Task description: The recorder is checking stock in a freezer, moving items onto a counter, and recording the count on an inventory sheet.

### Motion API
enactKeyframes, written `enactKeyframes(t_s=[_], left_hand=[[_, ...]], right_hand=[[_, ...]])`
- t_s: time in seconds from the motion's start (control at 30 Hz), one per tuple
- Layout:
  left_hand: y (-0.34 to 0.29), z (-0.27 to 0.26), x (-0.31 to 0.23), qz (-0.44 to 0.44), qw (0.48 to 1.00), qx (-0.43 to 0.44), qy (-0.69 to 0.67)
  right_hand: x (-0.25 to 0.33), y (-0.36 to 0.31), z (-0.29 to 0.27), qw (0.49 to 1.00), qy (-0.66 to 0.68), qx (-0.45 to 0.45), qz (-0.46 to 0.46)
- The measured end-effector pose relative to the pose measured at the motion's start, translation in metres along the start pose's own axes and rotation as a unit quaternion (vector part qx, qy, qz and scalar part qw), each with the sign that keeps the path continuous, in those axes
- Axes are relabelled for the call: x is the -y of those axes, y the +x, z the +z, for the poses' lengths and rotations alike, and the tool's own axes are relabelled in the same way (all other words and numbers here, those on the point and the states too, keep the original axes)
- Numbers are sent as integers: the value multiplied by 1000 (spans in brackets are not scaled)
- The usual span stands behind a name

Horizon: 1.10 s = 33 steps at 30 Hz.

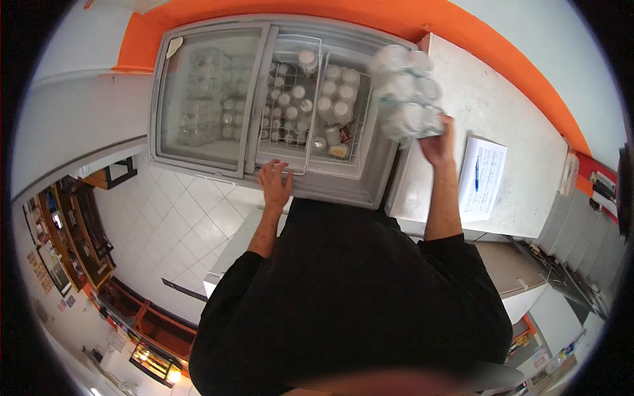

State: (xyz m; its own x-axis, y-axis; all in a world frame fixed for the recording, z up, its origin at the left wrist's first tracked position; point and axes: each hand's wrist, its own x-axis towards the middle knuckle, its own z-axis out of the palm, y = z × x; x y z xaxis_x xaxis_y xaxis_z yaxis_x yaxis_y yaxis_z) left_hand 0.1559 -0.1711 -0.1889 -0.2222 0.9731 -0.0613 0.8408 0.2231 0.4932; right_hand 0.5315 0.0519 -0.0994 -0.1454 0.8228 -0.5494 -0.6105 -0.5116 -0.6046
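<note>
A plastic-wrapped pack of white-capped containers (404, 92), slightly blurred, is gripped at its near right corner by my right hand (439, 142). The pack is held up over the right end of a grey chest freezer (343, 187) and the edge of the white counter beside it. My left hand (275, 183) rests on the freezer's front edge, fingers apart, holding nothing. Through the freezer's uncovered right part, white wire baskets (321, 69) show. Loose white-capped containers (284, 99) stand in the middle, and a similar wrapped pack (337, 96) sits to their right.
A sliding glass lid (208, 99) covers the freezer's left part, with more packs beneath it. On the white counter (456, 79) at right lie a written sheet (487, 175) and a blue pen (477, 173). White floor tiles (178, 204) and wooden shelves (76, 231) are at left.
</note>
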Motion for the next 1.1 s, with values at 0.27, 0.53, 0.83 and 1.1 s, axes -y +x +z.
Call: enactKeyframes(t_s=[0.27,0.53,0.83,1.1], left_hand=[[2,-18,38,-54,993,-93,45],[-30,-29,62,-43,992,-116,19],[-79,-82,79,-60,994,-85,16],[-124,-91,104,-103,990,-98,17]], right_hand=[[108,-2,-100,947,-116,-272,-128],[-12,58,-11,517,-537,-347,-570],[-267,171,-13,948,-7,-269,170],[-279,157,0,958,22,-280,55]])
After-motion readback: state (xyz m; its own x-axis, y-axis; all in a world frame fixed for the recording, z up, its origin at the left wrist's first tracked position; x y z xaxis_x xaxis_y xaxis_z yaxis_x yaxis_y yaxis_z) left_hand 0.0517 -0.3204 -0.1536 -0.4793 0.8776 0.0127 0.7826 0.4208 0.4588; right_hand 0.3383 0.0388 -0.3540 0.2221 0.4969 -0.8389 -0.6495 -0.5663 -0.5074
